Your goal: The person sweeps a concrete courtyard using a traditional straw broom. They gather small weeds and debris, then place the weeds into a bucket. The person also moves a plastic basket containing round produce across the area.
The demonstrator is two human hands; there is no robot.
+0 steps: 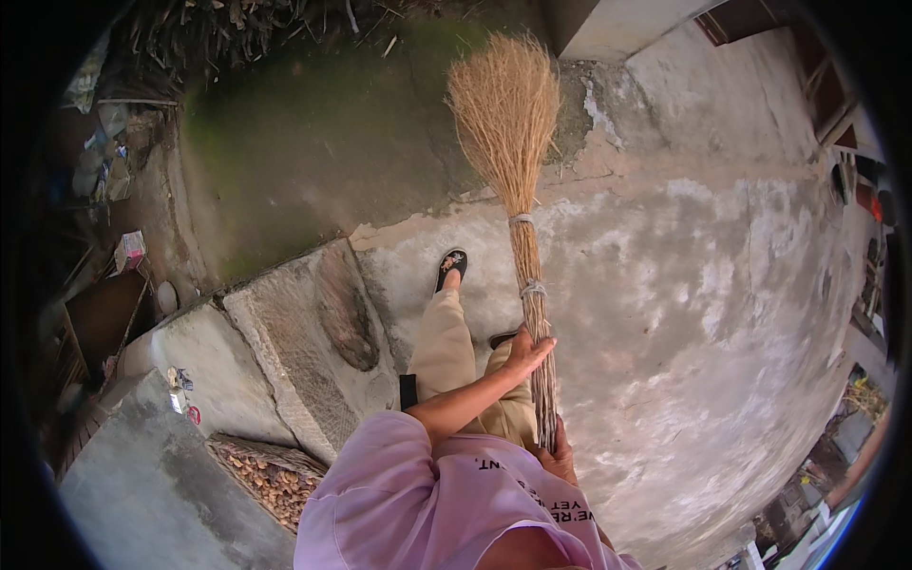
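A long straw broom points away from my body, its fan of tan bristles at the far end. Two pale ties bind its stalks below the fan. My left hand is wrapped round the middle of the handle, thumb across the stalks. Close to my waist, my right hand grips the butt end of the handle; some of its fingers are hidden behind it. The bristles appear over the border between the pale concrete and the green-stained ground, though whether they touch it I cannot tell.
Pale, blotchy concrete spreads to the right. A lower, moss-stained strip runs at the far left. Stone slabs and a woven basket of small brown pieces lie left of me. Dry stalks and clutter line the edges.
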